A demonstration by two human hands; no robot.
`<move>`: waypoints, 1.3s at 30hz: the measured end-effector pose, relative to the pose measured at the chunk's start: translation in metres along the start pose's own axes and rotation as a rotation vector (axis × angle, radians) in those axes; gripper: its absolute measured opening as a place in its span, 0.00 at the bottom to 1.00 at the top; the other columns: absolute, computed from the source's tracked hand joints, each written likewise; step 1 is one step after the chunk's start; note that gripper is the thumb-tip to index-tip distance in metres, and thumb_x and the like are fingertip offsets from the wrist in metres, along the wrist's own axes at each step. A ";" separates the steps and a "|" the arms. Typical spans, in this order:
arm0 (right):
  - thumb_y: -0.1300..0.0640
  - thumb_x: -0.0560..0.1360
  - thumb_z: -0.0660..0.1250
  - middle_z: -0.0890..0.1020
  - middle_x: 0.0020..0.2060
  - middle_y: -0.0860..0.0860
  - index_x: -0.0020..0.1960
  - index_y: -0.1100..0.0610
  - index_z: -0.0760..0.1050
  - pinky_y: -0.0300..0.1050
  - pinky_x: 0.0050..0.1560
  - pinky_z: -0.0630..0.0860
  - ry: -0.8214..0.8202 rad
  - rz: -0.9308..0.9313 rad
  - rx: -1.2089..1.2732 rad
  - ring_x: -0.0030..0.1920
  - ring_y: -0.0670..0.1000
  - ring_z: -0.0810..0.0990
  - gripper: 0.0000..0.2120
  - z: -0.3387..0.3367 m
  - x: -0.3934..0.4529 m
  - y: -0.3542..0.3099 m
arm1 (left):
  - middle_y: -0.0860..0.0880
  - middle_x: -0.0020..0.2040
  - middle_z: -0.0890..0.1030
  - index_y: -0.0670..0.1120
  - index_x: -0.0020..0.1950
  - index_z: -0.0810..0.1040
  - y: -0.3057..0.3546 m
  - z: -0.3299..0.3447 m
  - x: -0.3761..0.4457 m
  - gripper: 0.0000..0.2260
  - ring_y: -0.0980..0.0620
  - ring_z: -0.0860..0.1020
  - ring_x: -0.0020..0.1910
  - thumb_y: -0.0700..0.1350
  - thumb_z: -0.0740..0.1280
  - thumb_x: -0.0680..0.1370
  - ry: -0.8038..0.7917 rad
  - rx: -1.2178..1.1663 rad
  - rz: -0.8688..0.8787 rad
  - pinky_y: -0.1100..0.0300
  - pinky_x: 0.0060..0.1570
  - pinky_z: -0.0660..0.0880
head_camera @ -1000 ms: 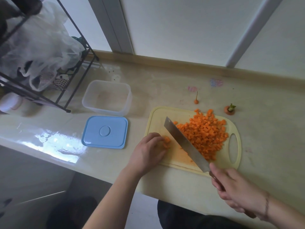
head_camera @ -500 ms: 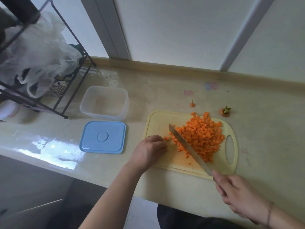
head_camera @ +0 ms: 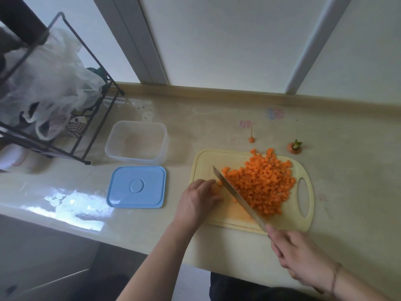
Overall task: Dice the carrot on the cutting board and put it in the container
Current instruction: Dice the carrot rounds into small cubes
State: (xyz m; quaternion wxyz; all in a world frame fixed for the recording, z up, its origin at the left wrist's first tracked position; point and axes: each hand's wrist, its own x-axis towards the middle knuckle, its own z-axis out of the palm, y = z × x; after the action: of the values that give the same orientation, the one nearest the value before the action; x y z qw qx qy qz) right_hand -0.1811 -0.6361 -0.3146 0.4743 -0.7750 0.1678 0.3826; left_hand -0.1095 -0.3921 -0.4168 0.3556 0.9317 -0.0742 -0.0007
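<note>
A heap of diced carrot point(head_camera: 263, 184) lies on the right half of the pale yellow cutting board point(head_camera: 204, 161). My right hand point(head_camera: 297, 255) grips the handle of a long knife point(head_camera: 236, 196), whose blade runs diagonally along the heap's left side with its edge on the board. My left hand point(head_camera: 198, 199) rests curled on the board's left part, fingertips over a few small carrot bits beside the blade. The clear plastic container point(head_camera: 136, 140) stands left of the board with nothing visible inside, apart from both hands.
The container's blue lid point(head_camera: 137, 187) lies flat in front of it. A carrot tip point(head_camera: 251, 138) and a carrot top point(head_camera: 294, 147) sit on the counter behind the board. A black wire rack point(head_camera: 71, 127) with plastic bags stands at the far left. The counter's front edge runs just below the board.
The knife has moved right against the carrot heap, pushing the cubes into a tighter pile. My left hand has stayed on the board's left side.
</note>
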 end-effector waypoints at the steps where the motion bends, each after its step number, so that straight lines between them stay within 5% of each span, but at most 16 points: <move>1: 0.28 0.65 0.55 0.64 0.22 0.49 0.31 0.53 0.66 0.34 0.21 0.55 0.003 -0.001 0.007 0.21 0.48 0.59 0.28 0.002 0.001 -0.001 | 0.47 0.48 0.82 0.42 0.58 0.84 -0.001 0.000 -0.002 0.20 0.47 0.81 0.44 0.54 0.74 0.72 0.007 -0.005 0.013 0.55 0.45 0.80; 7: 0.30 0.70 0.54 0.63 0.20 0.46 0.30 0.54 0.64 0.36 0.21 0.57 -0.022 -0.020 0.016 0.20 0.49 0.60 0.27 0.013 0.002 -0.005 | 0.49 0.50 0.80 0.46 0.52 0.83 -0.003 0.001 -0.015 0.08 0.49 0.80 0.46 0.47 0.71 0.76 0.154 -0.064 0.154 0.58 0.47 0.77; 13: 0.38 0.78 0.55 0.68 0.18 0.47 0.29 0.56 0.65 0.32 0.26 0.61 0.063 -0.109 -0.196 0.19 0.43 0.65 0.26 0.018 0.007 0.001 | 0.47 0.50 0.83 0.42 0.51 0.85 -0.002 0.010 -0.011 0.08 0.45 0.80 0.46 0.42 0.68 0.77 0.157 -0.013 0.217 0.57 0.47 0.77; 20: 0.27 0.67 0.46 0.65 0.22 0.49 0.31 0.55 0.64 0.42 0.30 0.64 0.070 -0.077 -0.290 0.22 0.45 0.62 0.31 0.022 0.016 0.001 | 0.49 0.49 0.84 0.41 0.49 0.85 -0.008 0.012 -0.007 0.08 0.48 0.79 0.46 0.42 0.67 0.78 0.111 0.003 0.276 0.57 0.48 0.76; 24: 0.27 0.69 0.46 0.67 0.21 0.49 0.30 0.55 0.64 0.43 0.33 0.67 0.080 -0.082 -0.282 0.23 0.45 0.65 0.31 0.025 0.018 0.003 | 0.49 0.49 0.84 0.42 0.50 0.85 -0.007 0.013 -0.008 0.06 0.49 0.79 0.47 0.40 0.68 0.77 0.126 -0.018 0.224 0.58 0.49 0.76; 29: 0.31 0.73 0.52 0.64 0.20 0.48 0.29 0.54 0.65 0.34 0.23 0.60 0.039 -0.059 -0.071 0.21 0.47 0.61 0.28 0.018 0.009 -0.006 | 0.49 0.50 0.82 0.42 0.49 0.85 -0.003 0.007 -0.009 0.05 0.50 0.79 0.49 0.37 0.75 0.74 0.131 -0.093 0.180 0.57 0.50 0.77; 39: 0.27 0.69 0.49 0.64 0.21 0.50 0.31 0.54 0.65 0.33 0.24 0.56 0.048 0.044 -0.035 0.19 0.48 0.58 0.30 0.019 0.023 -0.014 | 0.47 0.52 0.81 0.41 0.53 0.82 0.002 0.003 -0.013 0.12 0.51 0.77 0.54 0.34 0.65 0.71 0.245 -0.104 0.016 0.59 0.55 0.75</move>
State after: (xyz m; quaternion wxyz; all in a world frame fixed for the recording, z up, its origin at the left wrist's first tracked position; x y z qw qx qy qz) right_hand -0.1658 -0.6100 -0.3279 0.4478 -0.7883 0.1895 0.3771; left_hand -0.1232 -0.3939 -0.4188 0.4099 0.9045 -0.0373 0.1119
